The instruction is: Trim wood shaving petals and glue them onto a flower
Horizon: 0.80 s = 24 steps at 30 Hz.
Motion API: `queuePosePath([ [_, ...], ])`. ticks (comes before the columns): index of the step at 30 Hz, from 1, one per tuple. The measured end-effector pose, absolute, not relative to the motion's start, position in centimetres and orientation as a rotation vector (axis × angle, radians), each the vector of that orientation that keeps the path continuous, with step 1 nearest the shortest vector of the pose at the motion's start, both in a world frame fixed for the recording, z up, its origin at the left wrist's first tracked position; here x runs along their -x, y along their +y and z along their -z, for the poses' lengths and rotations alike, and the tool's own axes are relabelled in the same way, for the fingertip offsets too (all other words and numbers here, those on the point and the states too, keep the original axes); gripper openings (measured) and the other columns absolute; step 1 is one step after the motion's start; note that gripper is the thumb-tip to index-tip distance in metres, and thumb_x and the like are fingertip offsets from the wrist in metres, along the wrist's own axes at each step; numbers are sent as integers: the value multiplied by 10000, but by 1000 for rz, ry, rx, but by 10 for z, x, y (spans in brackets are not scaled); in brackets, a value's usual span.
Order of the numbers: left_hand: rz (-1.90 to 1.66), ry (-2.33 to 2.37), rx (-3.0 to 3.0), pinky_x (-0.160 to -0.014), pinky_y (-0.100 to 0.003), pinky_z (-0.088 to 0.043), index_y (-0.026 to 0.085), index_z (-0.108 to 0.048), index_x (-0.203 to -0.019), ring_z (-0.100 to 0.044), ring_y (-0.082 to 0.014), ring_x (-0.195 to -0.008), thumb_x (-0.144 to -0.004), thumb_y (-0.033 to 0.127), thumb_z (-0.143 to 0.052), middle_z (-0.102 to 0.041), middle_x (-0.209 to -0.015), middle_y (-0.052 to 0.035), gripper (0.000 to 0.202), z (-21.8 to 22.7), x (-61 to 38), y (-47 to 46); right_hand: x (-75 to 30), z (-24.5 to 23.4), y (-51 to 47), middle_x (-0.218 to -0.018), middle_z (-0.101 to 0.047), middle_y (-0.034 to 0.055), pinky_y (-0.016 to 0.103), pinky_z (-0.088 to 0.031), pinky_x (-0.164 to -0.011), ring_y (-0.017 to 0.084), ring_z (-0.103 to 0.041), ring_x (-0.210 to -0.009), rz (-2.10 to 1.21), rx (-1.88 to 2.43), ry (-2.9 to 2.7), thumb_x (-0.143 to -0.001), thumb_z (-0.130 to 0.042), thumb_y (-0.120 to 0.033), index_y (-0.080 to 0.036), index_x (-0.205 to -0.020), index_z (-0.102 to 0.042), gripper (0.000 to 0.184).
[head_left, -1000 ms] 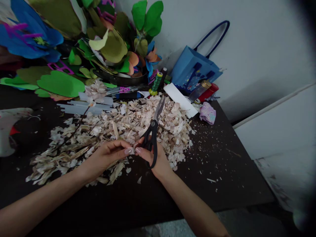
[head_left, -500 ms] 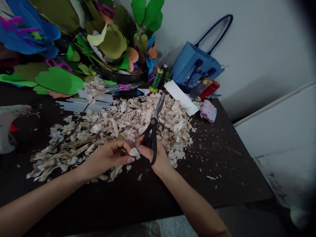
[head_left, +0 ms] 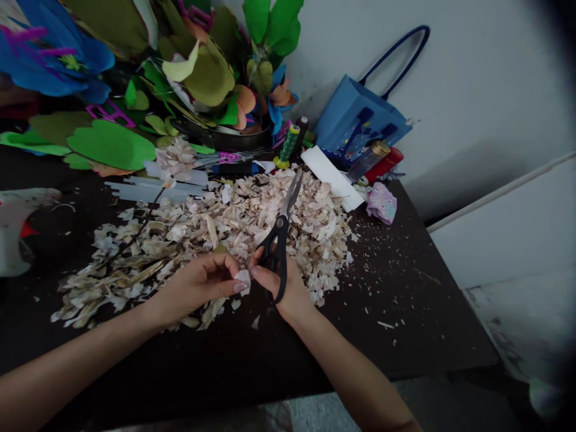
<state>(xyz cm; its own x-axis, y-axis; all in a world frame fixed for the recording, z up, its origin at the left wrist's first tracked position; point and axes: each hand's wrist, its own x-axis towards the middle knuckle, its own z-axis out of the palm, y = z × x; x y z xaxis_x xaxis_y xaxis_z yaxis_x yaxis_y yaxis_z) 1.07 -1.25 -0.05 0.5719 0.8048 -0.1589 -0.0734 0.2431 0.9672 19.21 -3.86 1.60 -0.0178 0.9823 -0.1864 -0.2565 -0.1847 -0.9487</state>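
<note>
My left hand (head_left: pixel 198 285) pinches a small whitish petal-like flake (head_left: pixel 244 280) between thumb and fingers. Close beside it, my right hand (head_left: pixel 281 279) is closed around the black handles of a pair of scissors (head_left: pixel 281 231). The blades point away from me and stand slightly apart. Under and beyond both hands spreads a heap of pale dried flakes (head_left: pixel 252 207), with longer strips at its left end. A flower of similar pale petals (head_left: pixel 176 159) on a dark stem lies across the heap's left part.
A glue gun (head_left: pixel 20 228) lies at the left, near translucent sticks (head_left: pixel 157 191). Behind are large green and blue artificial flowers (head_left: pixel 112 145), a green thread spool (head_left: pixel 288 144), a white strip (head_left: pixel 332 178), a blue bag (head_left: pixel 355 120) and a crumpled lilac piece (head_left: pixel 381 203) near the table's right edge.
The flake between my hands has turned and sits closer in my left fingertips, with a small gap to my right thumb. My right hand keeps hold of the scissors. The view has shifted slightly.
</note>
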Motion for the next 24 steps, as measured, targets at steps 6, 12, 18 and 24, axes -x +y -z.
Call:
queuePosePath([
  [6, -662, 771, -1176, -621, -220, -469, 193, -668, -823, -572, -118, -667, -800, 353, -802, -633, -738, 15, 210, 2, -10, -11, -192, -13, -38, -738, -644, -26, 305, -479, -676, 155, -566, -667, -1467, 1117, -882, -626, -840, -310, -227, -814, -630, 294],
  [12, -629, 780, -1110, -653, -238, -468, 210, -714, -841, -574, -129, -698, -795, 364, -809, -663, -772, 5, 186, 5, -9, -12, -191, -15, -37, -719, -629, -23, 301, -463, -639, 153, -540, -637, -1490, 1112, -852, -606, -842, -328, -223, -789, -621, 305],
  [18, -595, 773, -1018, -688, -221, -446, 212, -716, -845, -553, -116, -738, -797, 345, -820, -657, -806, 18, 176, 3, -8, -11, -190, -13, -37, -684, -612, -45, 277, -433, -599, 121, -510, -576, -1530, 1076, -812, -619, -818, -289, -204, -807, -606, 296],
  [24, -576, 761, -921, -702, -238, -471, 208, -712, -890, -570, -140, -789, -795, 359, -823, -671, -861, -3, 210, -2, -10, -12, -191, -9, -36, -693, -629, -43, 261, -429, -603, 117, -548, -604, -1535, 1031, -774, -646, -776, -221, -188, -806, -612, 232],
])
